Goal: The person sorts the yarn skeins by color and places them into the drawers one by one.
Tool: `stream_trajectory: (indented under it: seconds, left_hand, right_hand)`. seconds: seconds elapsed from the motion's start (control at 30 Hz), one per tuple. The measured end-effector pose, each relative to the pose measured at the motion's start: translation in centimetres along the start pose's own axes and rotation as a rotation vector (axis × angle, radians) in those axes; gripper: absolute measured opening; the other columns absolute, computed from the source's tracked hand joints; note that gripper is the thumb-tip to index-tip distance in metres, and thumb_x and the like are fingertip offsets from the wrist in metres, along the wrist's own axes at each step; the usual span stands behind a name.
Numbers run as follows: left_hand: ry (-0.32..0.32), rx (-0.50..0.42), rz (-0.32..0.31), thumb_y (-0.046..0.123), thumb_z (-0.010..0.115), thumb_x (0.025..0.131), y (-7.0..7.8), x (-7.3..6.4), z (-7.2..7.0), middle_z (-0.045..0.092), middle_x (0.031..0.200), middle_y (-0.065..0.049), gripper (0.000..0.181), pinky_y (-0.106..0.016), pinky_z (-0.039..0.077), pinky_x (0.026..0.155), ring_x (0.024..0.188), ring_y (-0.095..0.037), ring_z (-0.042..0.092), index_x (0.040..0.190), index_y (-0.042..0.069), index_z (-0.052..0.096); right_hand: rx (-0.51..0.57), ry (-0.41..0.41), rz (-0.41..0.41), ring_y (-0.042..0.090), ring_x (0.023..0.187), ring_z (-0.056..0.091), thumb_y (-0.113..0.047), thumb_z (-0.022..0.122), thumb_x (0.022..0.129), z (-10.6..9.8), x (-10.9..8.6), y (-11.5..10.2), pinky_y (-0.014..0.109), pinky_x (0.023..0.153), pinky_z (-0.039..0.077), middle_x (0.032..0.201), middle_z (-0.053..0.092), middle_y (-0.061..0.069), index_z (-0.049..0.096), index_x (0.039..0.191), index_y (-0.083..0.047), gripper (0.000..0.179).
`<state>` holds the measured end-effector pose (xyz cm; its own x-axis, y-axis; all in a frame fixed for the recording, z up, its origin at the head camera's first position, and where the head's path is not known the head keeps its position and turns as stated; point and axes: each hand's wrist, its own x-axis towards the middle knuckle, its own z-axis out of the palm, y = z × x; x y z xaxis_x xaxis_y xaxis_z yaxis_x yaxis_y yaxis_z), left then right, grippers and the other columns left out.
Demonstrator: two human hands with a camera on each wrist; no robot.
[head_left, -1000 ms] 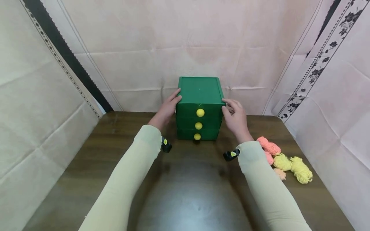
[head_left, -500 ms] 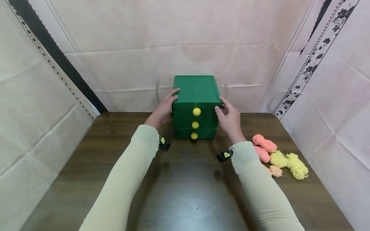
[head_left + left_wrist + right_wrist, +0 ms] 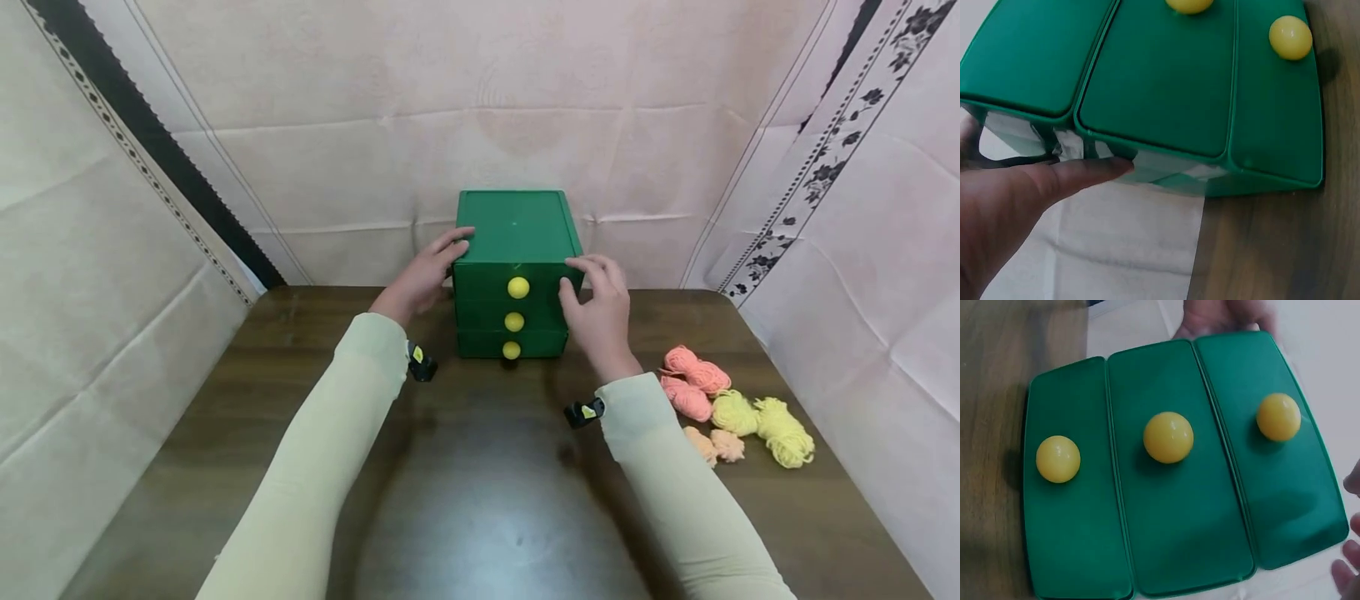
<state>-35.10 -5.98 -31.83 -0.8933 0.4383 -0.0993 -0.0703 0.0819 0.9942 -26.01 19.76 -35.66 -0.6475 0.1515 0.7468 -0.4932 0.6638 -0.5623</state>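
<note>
A green three-drawer box (image 3: 517, 225) stands at the back of the table, its drawers pushed in. Each drawer front carries a round yellow knob (image 3: 517, 287). My left hand (image 3: 423, 279) rests against the box's left side, fingertips at the top edge; in the left wrist view, a straight finger of this hand (image 3: 1010, 206) lies along that side wall. At the upper right front corner is my right hand (image 3: 603, 317), thumb and fingers spread apart. The right wrist view shows its fingertips (image 3: 1350, 556) just off the top drawer's corner, with nothing between them.
To the right of my right forearm lie small yarn skeins: coral pink (image 3: 686, 398), yellow (image 3: 783, 433) and peach (image 3: 727, 446). A pale cloth (image 3: 487, 150) hangs behind the brown wooden table (image 3: 480, 500) and on both sides.
The right hand's fingers have shifted left from the box's right edge to the front of its upper corner. The left hand stays at the left side. The head view has shifted slightly.
</note>
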Motion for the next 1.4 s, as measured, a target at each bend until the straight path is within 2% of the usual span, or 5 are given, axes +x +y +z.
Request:
stream_trajectory:
  seconds: [0.13, 0.23, 0.4, 0.67, 1.4]
  left_hand:
    - [0.003, 0.023, 0.014, 0.047, 0.044, 0.101, -0.5, 0.3, -0.3, 0.017, 0.161, 0.008, 0.040, -0.067, 0.028, 0.107, 0.150, -0.030, 0.014, 0.141, 0.045, 0.042]
    - [0.003, 0.032, 0.018, 0.047, 0.044, 0.101, -0.6, 0.3, -0.4, 0.019, 0.161, 0.007, 0.039, -0.067, 0.028, 0.106, 0.150, -0.030, 0.015, 0.140, 0.044, 0.043]
    - [0.003, 0.022, 0.020, 0.046, 0.044, 0.101, -0.6, 0.5, -0.4, 0.021, 0.160, 0.005, 0.038, -0.066, 0.030, 0.106, 0.149, -0.030, 0.018, 0.139, 0.043, 0.044]
    - [-0.004, 0.038, 0.021, 0.049, 0.044, 0.101, -0.7, 0.5, -0.4, 0.021, 0.160, 0.006, 0.038, -0.062, 0.035, 0.105, 0.148, -0.029, 0.020, 0.138, 0.046, 0.043]
    - [-0.019, 0.015, -0.006, 0.043, 0.044, 0.102, 0.4, -0.6, -0.1, 0.018, 0.161, 0.002, 0.042, -0.062, 0.033, 0.107, 0.147, -0.030, 0.021, 0.144, 0.040, 0.040]
  right_hand:
    - [-0.038, 0.005, -0.131, 0.030, 0.107, 0.054, -0.011, 0.068, 0.089, 0.7, -0.3, -1.0, 0.046, 0.090, 0.045, 0.113, 0.061, 0.015, 0.070, 0.109, -0.007, 0.021]
    - [-0.050, -0.063, -0.191, 0.029, 0.107, 0.057, -0.013, 0.068, 0.089, 1.3, -0.5, -1.6, 0.044, 0.092, 0.048, 0.111, 0.062, 0.014, 0.069, 0.110, -0.006, 0.022]
    - [-0.079, -0.156, -0.235, 0.027, 0.107, 0.058, -0.016, 0.069, 0.089, 2.7, -0.6, -2.2, 0.041, 0.093, 0.050, 0.112, 0.063, 0.012, 0.068, 0.110, -0.006, 0.023]
    - [-0.143, -0.171, -0.324, 0.030, 0.102, 0.056, -0.012, 0.073, 0.086, 4.6, -0.6, -2.6, 0.041, 0.092, 0.047, 0.107, 0.063, 0.012, 0.070, 0.105, -0.003, 0.021]
    - [-0.172, -0.189, -0.359, 0.027, 0.096, 0.055, -0.007, 0.072, 0.085, 4.0, -2.0, -3.6, 0.039, 0.086, 0.048, 0.101, 0.063, 0.011, 0.074, 0.094, -0.002, 0.011]
